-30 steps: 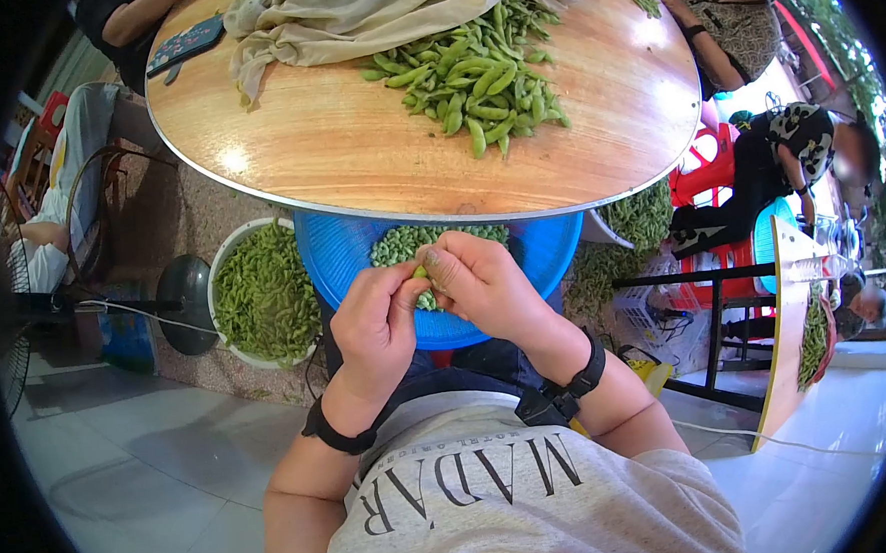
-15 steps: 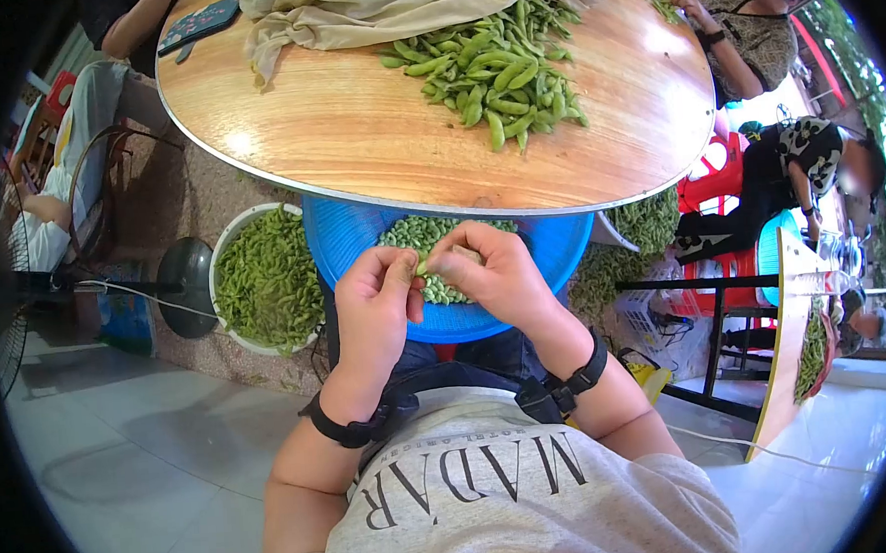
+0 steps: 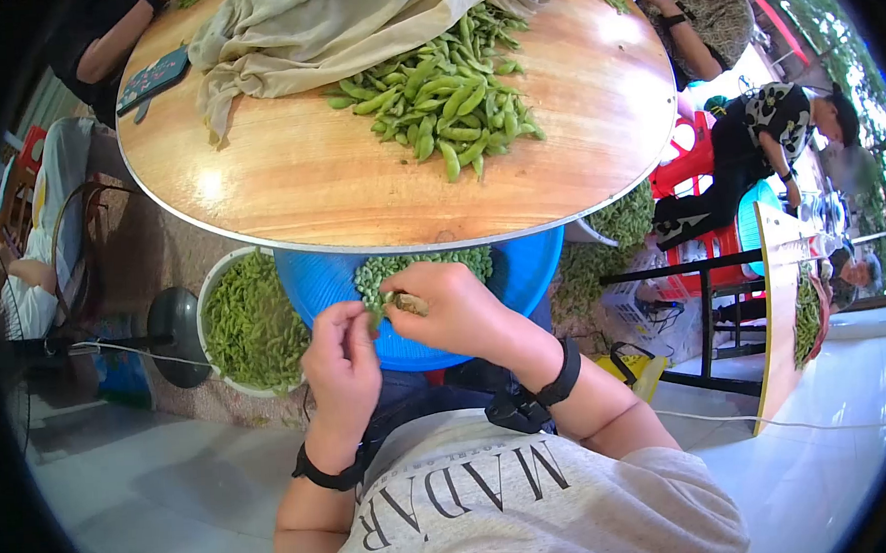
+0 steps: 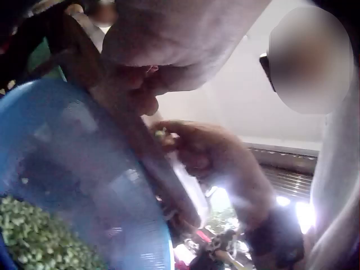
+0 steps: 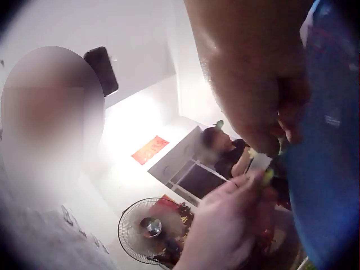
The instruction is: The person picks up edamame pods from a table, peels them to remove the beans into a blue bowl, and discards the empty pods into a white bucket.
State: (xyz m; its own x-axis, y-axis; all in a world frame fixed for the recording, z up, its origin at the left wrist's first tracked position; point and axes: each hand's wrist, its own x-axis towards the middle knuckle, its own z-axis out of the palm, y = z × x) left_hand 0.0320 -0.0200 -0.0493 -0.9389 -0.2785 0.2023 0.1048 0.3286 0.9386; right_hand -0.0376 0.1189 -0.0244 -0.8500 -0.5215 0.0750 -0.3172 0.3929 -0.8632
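Note:
Over the blue basin [image 3: 308,280], which holds shelled green beans [image 3: 474,263], both hands meet in the head view. The left hand [image 3: 343,377] pinches a green pod [image 3: 375,310] between thumb and fingers; the pod also shows in the right wrist view as a green spot [image 5: 269,177]. Close beside it, the right hand [image 3: 452,311] has its fingers curled round a brownish-green pod or husk [image 3: 409,303]. In the left wrist view, the right hand [image 4: 211,154] has a small green bit at its fingertips.
A round wooden table [image 3: 288,184] bears a pile of pods [image 3: 444,106], a cloth [image 3: 300,34] and a phone [image 3: 152,79]. On the floor at the left stands a white tub [image 3: 203,319] of pods. Other people sit or stand around.
The head view has shifted, so table and basin appear lower and further left. The right hand has turned, its back now more upward, and a brownish pod or husk shows in its fingers.

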